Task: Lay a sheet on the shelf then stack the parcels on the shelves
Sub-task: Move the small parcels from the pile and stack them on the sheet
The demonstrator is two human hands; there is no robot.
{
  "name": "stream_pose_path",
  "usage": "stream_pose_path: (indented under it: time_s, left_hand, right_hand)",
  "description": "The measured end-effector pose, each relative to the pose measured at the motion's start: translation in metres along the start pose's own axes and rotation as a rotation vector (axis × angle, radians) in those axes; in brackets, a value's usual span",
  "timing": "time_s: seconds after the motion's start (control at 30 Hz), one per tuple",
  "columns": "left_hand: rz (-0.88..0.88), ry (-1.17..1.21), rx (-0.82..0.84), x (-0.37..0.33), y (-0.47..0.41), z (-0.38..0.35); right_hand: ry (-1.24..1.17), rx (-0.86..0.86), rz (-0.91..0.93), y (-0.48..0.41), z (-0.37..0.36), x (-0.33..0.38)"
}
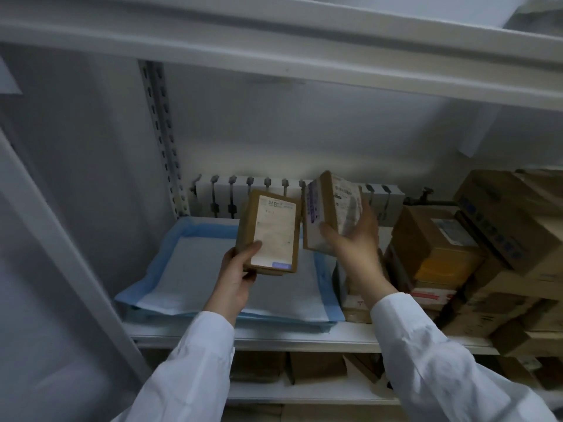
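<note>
The left hand (pixel 236 271) grips a brown parcel (pixel 271 233) by its lower left corner, thumb on the white label and fingers curled underneath. The parcel stands nearly upright above the middle of the sheet (pixel 195 269). The right hand (pixel 355 239) holds a second parcel (pixel 332 208) from below and from its right side. This one is tilted and sits just right of the first, over the sheet's right edge. The blue-bordered sheet lies flat on the left part of the shelf (pixel 304 336). A stack of boxes (pixel 457 254) fills the shelf's right end.
</note>
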State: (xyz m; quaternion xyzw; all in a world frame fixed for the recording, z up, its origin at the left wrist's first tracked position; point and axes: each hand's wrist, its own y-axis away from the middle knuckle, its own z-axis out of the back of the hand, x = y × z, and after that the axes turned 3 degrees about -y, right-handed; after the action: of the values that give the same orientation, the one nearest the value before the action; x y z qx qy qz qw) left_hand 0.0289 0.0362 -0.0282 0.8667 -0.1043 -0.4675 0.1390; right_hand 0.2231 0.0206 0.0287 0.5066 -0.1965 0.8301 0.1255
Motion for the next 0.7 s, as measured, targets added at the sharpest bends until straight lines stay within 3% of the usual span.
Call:
stream_pose_path:
  time_s: [0.07, 0.17, 0.4, 0.7]
  left_hand:
    - [0.043, 0.035, -0.012, -0.008, -0.003, 0.014]
    - [0.096, 0.112, -0.107, -0.018, -0.011, 0.036]
    - [0.122, 0.14, -0.292, -0.038, -0.04, 0.092]
    - [0.139, 0.09, -0.247, -0.067, -0.062, 0.111]
  right_hand:
    - [-0.342, 0.021, -0.187, -0.002, -0.014, 0.004]
    - [-0.535, 0.174, -0.399, -0.004, -0.032, 0.011]
    - [-0.52, 0.324, -0.497, -0.004, -0.091, 0.024]
    - [-0.451, 0.437, -0.425, -0.007, -0.141, 0.05]
